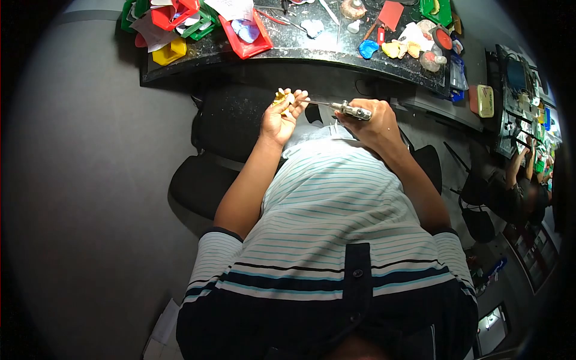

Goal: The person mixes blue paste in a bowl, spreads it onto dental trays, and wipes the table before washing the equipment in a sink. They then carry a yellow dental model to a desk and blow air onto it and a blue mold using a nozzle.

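My left hand is raised in front of my lap, its fingers closed around a small yellow piece that looks like a dental mould. The fingers cover much of the piece. In my right hand is a metal air blow gun, gripped by its body. Its long thin nozzle points left, with the tip right at the fingers of my left hand. Both hands are held over my lap, short of the bench's front edge.
A black speckled workbench curves ahead, bearing a red tray, a yellow bin, a blue piece and plaster casts. A black chair stands left of my lap. At far right, a person sits by another bench.
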Tool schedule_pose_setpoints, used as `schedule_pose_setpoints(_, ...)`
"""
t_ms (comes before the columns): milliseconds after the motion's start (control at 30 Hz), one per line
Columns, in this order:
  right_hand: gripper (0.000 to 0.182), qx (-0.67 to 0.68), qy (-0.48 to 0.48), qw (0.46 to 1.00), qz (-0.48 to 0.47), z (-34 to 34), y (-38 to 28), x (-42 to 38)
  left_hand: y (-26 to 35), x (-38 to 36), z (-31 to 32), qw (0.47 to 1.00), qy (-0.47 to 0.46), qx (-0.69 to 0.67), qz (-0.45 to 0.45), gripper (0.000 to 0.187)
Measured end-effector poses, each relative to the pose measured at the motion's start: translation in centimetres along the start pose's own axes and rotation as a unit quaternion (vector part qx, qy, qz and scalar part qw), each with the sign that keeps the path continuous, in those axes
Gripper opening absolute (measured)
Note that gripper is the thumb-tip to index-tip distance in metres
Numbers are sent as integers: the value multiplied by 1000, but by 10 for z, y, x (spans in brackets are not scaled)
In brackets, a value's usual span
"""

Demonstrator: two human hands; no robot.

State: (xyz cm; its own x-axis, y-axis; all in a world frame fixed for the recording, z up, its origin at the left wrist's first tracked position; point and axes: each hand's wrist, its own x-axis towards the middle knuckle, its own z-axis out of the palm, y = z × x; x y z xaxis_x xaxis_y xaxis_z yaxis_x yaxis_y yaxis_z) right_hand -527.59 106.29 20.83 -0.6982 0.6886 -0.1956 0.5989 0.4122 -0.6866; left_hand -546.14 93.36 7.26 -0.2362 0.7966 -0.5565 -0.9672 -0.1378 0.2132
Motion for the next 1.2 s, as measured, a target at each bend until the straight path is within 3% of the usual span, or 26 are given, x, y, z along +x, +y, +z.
schedule_pose_setpoints(700, 32, 2, -7, 1000, 8, 0, 0, -4, -2, -7, 12, 998, 35, 56, 24, 15)
schedule_pose_setpoints(900, 32, -3, -2, 1000, -13, -7, 0, -2, -9, -10, 19, 965, 4, 251, 77, 17)
schedule_pose_setpoints(1000, 32, 64, -35, 997, 1, -1, 7, -3, -13, -7, 17, 924, 29, 363, 119, 15)
schedule_pose_setpoints(1100, 31, 27, -14, 1000, 0, -4, 4, -2, -12, -2, 6, 803, 11, 559, 207, 17)
schedule_pose_setpoints(1133, 31, 28, -14, 1000, -1, -6, 4, -1, -12, -5, 12, 751, 43, 621, 222, 23)
schedule_pose_setpoints(1167, 31, 23, -29, 999, -1, -9, 4, -1, -12, -8, 17, 750, 43, 622, 221, 23)
schedule_pose_setpoints(1200, 30, 17, -43, 999, -2, -10, 5, 0, -11, -11, 22, 697, 35, 669, 254, 24)
